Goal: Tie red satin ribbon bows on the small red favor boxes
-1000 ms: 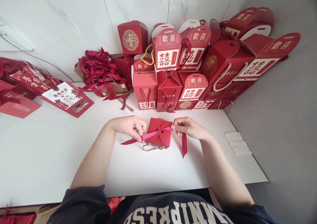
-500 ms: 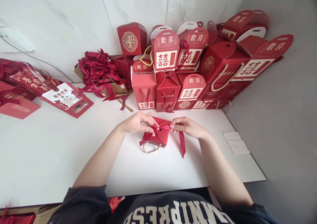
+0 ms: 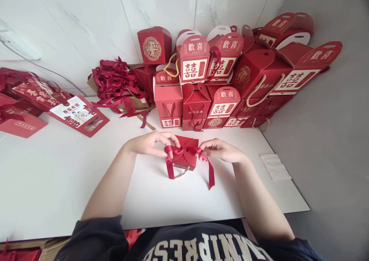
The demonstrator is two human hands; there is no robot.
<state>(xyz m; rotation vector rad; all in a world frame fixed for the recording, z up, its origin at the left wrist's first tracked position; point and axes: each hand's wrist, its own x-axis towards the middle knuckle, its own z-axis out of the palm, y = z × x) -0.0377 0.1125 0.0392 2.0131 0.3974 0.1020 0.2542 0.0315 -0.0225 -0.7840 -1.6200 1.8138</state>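
Note:
A small red gift box (image 3: 184,162) lies on the white table in front of me, its curved flaps folded over the top. A magenta ribbon (image 3: 211,174) runs across the flaps and is crossed or knotted at the middle. My left hand (image 3: 157,143) pinches the ribbon at the box's left side, and a tail hangs down below the fingers. On the right side my right hand (image 3: 217,149) grips the other end, its tail draping to the table. A gold cord handle (image 3: 181,174) sticks out at the near edge, partly behind the left tail.
Stacked red gift boxes (image 3: 196,99) stand along the wall behind. A carton of loose ribbons (image 3: 115,82) is at back left. Further left are red bags (image 3: 25,122) and a printed card box (image 3: 80,115). A white tissue (image 3: 275,167) lies at right.
Both hands have moved apart, the left one further left. The ribbon's left part is now drawn out over the box, with its tail hanging in front.

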